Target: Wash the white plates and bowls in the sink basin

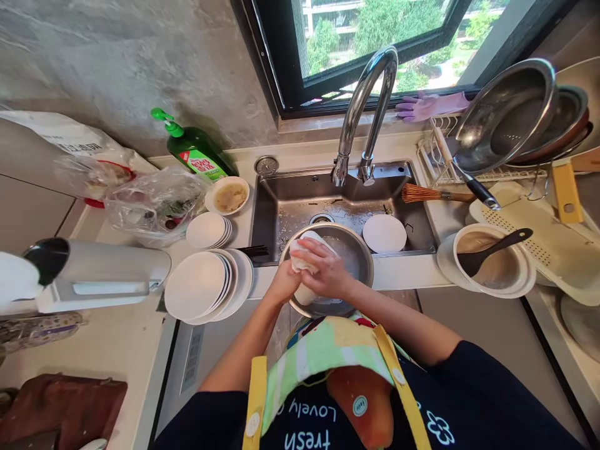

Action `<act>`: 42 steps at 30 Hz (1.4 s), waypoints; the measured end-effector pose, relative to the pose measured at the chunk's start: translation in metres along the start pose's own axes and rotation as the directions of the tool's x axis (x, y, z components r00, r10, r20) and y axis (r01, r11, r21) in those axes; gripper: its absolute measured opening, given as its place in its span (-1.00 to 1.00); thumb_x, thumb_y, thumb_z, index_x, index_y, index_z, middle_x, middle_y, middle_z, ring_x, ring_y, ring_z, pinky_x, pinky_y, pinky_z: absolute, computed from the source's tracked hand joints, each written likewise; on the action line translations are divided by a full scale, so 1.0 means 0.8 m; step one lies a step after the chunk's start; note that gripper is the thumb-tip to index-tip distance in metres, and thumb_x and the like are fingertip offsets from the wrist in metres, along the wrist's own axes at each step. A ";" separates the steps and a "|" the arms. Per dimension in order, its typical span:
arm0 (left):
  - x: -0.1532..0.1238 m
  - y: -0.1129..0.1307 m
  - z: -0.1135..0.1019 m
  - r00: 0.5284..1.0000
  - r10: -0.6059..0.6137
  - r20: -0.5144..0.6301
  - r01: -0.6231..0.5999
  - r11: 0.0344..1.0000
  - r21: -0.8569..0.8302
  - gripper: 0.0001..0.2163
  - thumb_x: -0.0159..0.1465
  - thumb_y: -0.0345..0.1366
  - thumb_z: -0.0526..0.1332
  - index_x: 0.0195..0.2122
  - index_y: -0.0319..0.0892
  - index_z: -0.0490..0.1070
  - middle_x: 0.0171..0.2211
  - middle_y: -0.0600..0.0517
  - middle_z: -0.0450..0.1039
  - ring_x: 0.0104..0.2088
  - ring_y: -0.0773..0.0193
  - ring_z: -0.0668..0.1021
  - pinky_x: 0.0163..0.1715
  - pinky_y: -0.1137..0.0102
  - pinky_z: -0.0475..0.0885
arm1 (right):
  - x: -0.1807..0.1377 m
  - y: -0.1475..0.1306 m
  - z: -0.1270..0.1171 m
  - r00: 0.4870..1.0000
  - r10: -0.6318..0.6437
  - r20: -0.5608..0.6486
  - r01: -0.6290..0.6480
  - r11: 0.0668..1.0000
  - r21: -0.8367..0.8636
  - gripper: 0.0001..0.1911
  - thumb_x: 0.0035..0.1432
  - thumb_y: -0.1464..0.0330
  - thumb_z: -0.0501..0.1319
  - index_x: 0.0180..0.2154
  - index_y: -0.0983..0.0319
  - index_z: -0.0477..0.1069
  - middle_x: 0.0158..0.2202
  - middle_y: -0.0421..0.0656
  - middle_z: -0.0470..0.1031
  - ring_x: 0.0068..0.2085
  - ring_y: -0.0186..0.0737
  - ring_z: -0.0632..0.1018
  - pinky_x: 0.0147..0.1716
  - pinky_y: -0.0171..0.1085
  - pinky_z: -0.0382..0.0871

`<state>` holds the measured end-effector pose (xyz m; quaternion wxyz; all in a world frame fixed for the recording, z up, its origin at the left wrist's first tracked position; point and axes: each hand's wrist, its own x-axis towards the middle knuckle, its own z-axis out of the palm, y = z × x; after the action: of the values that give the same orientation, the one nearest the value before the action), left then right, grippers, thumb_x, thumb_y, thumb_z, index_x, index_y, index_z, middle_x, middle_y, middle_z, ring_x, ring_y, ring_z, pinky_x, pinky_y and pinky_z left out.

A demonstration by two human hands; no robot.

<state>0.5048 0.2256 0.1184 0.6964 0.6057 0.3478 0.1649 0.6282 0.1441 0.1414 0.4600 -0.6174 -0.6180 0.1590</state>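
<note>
Both my hands meet over a round metal basin [365, 265] at the sink's front edge. My right hand [325, 270] is closed over a crumpled white cloth [301, 256], pressing it against a white dish [305, 295]. From the left, my left hand [285, 281] grips the dish's near side; its fingers are partly hidden. Much of the dish is covered by my hands, so whether it is a plate or a bowl is unclear. A white plate [384, 234] lies in the sink [300, 197] just beyond the basin.
Stacked white plates [197, 284], small dishes [206, 229] and a bowl of brownish liquid [231, 195] stand left. Behind them is a green soap bottle [199, 153]. A faucet [347, 125] arches over the sink. To the right are a white pot [497, 259] and a brush [435, 194].
</note>
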 end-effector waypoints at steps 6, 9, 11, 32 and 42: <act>-0.003 -0.001 0.001 0.997 -0.071 -0.004 0.070 0.994 -0.089 -0.54 -0.10 -0.15 0.41 -0.20 -0.30 0.50 -0.33 -0.07 0.55 -0.29 0.11 0.54 -0.18 0.27 0.39 | 0.014 0.040 0.007 0.987 0.163 -0.012 -0.163 0.987 -0.011 -0.59 0.17 0.45 0.02 0.05 0.15 0.33 0.14 -0.15 0.32 0.16 -0.28 0.32 0.15 -0.22 0.19; -0.006 -0.001 0.001 0.994 -0.105 -0.002 0.104 0.986 -0.127 -0.50 -0.11 -0.14 0.41 -0.15 -0.31 0.49 -0.29 -0.12 0.55 -0.26 0.08 0.55 -0.17 0.23 0.40 | 0.031 0.067 0.002 0.917 0.398 0.015 -0.398 0.917 -0.004 -0.63 0.19 0.44 0.02 0.01 0.19 0.38 0.01 -0.13 0.46 0.01 -0.23 0.46 0.03 -0.24 0.29; -0.008 -0.002 0.000 0.994 -0.108 -0.017 0.105 0.987 -0.120 -0.50 -0.10 -0.14 0.41 -0.15 -0.31 0.48 -0.26 -0.14 0.55 -0.25 0.08 0.55 -0.18 0.24 0.41 | 0.040 0.080 -0.001 0.833 0.551 0.047 -0.550 0.834 -0.037 -0.68 0.21 0.39 0.02 -0.07 0.23 0.44 -0.09 -0.10 0.52 -0.08 -0.17 0.51 -0.05 -0.21 0.32; -0.014 0.000 0.009 0.985 -0.172 0.017 0.172 0.970 -0.172 -0.58 -0.10 -0.19 0.41 -0.24 -0.30 0.48 -0.35 -0.08 0.55 -0.37 0.15 0.55 -0.28 0.28 0.42 | 0.037 0.073 0.001 0.870 0.493 0.036 -0.492 0.859 0.142 -0.72 0.15 0.44 0.05 -0.13 0.22 0.45 -0.14 -0.12 0.52 -0.11 -0.21 0.48 -0.05 -0.22 0.31; -0.029 0.010 -0.008 0.988 -0.087 -0.125 0.064 0.982 -0.180 -0.59 -0.10 -0.16 0.41 -0.28 -0.34 0.50 -0.36 -0.13 0.56 -0.38 0.13 0.56 -0.34 0.31 0.44 | -0.023 0.130 0.057 0.477 0.877 0.059 -0.707 0.344 0.618 -0.83 0.09 0.31 0.11 -0.38 0.30 0.39 -0.58 -0.21 0.41 -0.53 -0.33 0.42 -0.49 -0.37 0.30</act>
<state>0.4857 0.2169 0.1321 0.7282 0.5160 0.4002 0.2081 0.6543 0.1639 0.0306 0.5642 -0.6884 -0.0829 0.4482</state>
